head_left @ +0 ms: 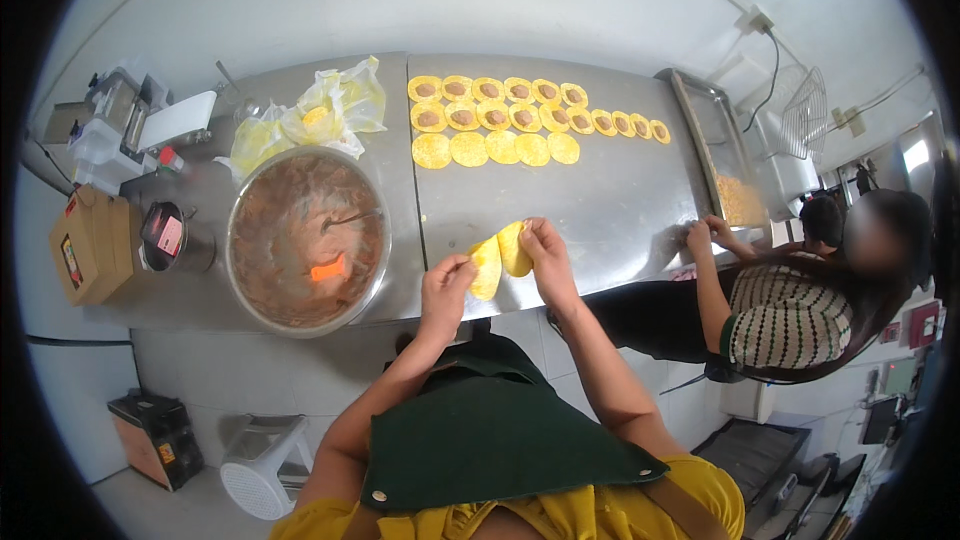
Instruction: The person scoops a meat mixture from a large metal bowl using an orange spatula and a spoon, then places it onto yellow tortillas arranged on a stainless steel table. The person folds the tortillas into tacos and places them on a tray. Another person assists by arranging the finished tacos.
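Over the table's front edge, my left hand pinches a thin yellow tortilla by its edge. My right hand grips another yellow tortilla, and the two rounds meet or overlap between my hands. Beyond them, rows of tortillas lie flat on the steel table. The nearest row of plain tortillas is bare. In the two rows behind, each tortilla carries a brown dollop of filling. Those toward the right end look smaller.
Left of my hands stands a big steel bowl of brown paste with an orange-handled tool. Behind it lie crumpled plastic bags. A dark pot and cardboard box sit farther left. At right, a co-worker works beside a long tray.
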### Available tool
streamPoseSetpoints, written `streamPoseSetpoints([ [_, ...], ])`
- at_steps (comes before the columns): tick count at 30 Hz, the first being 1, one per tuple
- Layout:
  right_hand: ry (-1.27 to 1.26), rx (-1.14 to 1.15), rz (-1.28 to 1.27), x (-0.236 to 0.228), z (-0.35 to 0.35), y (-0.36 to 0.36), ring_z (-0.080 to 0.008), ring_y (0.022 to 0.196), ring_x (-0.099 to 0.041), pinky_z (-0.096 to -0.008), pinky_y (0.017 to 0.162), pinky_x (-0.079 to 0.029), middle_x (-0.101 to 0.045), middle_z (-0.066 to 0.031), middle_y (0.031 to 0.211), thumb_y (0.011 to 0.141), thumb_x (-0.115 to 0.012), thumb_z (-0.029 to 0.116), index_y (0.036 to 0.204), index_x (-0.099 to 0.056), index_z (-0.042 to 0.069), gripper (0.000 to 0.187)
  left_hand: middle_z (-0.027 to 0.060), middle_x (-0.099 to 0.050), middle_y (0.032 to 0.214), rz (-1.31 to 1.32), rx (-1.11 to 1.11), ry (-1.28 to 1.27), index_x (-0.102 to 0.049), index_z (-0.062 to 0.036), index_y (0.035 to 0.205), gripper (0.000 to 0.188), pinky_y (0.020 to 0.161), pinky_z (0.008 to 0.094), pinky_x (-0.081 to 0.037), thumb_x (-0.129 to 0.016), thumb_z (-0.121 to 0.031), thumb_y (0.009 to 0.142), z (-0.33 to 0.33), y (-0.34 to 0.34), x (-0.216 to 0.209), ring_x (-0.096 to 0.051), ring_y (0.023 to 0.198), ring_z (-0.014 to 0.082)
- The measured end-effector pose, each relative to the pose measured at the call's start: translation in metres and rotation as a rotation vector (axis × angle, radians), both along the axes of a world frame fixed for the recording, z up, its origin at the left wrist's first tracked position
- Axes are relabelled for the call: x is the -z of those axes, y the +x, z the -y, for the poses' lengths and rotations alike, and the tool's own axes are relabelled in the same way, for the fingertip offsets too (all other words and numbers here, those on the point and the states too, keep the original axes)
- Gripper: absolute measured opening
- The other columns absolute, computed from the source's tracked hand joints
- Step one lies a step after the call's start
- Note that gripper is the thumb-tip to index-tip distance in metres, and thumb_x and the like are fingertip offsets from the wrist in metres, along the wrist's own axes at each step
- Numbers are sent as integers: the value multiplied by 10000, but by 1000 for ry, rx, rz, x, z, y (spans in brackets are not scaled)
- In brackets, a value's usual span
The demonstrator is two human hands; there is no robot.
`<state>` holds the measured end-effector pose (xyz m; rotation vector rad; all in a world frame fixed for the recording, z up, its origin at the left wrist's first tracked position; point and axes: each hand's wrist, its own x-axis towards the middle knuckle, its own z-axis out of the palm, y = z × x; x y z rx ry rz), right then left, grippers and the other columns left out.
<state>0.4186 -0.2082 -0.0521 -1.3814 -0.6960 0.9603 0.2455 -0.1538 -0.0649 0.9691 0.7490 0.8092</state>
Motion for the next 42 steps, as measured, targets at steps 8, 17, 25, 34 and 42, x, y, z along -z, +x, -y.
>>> streamPoseSetpoints([
  [8, -162, 47, -211, 43, -27, 107, -131, 799, -622, -252, 685, -492, -642, -63, 926, 903, -585, 122, 1066, -572, -29, 224, 17, -550, 832, -59, -220, -205, -555, -32, 893, 104, 742, 238, -434, -499, -107, 850, -12, 15, 6, -546, 797, 103],
  [17, -269, 298, 636, 29, -51, 245, -263, 745, -628, -346, 691, -478, -648, -160, 812, 842, -588, 114, 985, -591, 3, 182, -23, -523, 782, -61, -326, -273, -561, -54, 830, 61, 721, 215, -388, -508, -72, 854, -6, 80, 22, -496, 769, 64],
  [25, -409, 280, 707, 84, -95, 313, -347, 766, -628, -390, 712, -480, -640, -215, 813, 805, -624, 118, 985, -605, -11, 222, 15, -525, 871, -78, -185, -217, -554, -42, 900, 68, 775, 258, -437, -502, -67, 864, -13, 116, 35, -531, 843, 112],
  [34, -188, 302, 1253, 65, -89, 278, -349, 949, -540, -408, 822, -436, -613, -106, 1029, 764, -661, 123, 986, -656, 65, 230, 2, -550, 856, -42, -191, -286, -596, -16, 925, 105, 764, 232, -396, -532, -85, 880, -34, 182, 17, -504, 822, 84],
  [42, -27, 14, 541, 37, -55, 223, -266, 971, -549, -363, 853, -431, -631, -97, 1014, 843, -651, 198, 1031, -650, 62, 232, 53, -600, 996, -65, -50, -211, -613, 13, 1026, 208, 830, 283, -452, -511, -142, 934, -64, 236, 25, -550, 960, 124],
])
